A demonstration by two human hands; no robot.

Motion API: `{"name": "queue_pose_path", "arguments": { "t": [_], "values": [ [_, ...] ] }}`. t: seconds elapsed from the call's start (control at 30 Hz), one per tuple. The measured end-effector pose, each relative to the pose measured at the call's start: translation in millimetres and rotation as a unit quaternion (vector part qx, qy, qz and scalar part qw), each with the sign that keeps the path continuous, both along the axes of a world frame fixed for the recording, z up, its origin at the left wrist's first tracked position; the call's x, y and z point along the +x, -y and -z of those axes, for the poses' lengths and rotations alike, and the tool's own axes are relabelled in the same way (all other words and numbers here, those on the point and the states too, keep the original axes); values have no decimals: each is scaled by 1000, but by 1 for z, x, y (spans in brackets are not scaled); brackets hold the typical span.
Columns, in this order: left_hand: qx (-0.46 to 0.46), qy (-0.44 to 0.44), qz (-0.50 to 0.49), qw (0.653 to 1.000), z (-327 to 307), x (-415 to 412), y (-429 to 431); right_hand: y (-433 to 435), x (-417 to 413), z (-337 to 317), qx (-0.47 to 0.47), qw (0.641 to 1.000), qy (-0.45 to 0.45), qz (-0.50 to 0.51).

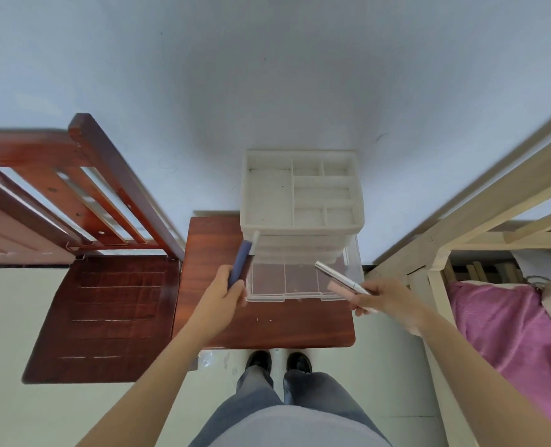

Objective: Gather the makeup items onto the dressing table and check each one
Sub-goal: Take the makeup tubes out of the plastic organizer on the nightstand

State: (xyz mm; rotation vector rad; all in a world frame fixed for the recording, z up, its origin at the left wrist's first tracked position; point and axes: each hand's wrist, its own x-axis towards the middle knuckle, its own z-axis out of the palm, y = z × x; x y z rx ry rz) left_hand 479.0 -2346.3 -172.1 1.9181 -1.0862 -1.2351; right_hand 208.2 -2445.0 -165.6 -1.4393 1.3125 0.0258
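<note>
A small dark wooden dressing table [267,327] stands against the wall below me. On it sits a white organizer [301,188] with divided top compartments, its clear bottom drawer [300,280] pulled out toward me. My left hand [227,295] grips a blue-purple tube [240,261] with a white stick beside it, held over the drawer's left edge. My right hand [383,296] holds a silver tube [338,275] and a pink tube [341,290] over the drawer's right front corner. What lies in the drawer I cannot make out.
A reddish-brown wooden chair [106,304] stands close on the table's left. At the right is a pale wooden bed frame [435,250] with a pink blanket [509,333]. My shoes [279,361] are at the table's front edge on a pale floor.
</note>
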Motion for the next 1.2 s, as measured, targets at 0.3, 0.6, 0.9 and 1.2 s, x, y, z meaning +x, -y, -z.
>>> {"name": "queue_pose_path", "arguments": {
  "t": [0.3, 0.6, 0.9, 1.2],
  "values": [
    [-25, -120, -147, 982, 38, -33, -26, -22, 2, 37, 34, 996, 44, 74],
    [-73, -94, -174, 978, 50, -44, 0, 8, 11, 40, -32, 991, 66, 114],
    [-105, -81, -225, 965, 42, -32, 52, 50, 38, 33, -45, 989, 82, 112],
    [-96, -101, -252, 958, 36, -20, 76, 71, 43, 39, -37, 995, 78, 52]
  ]
}}
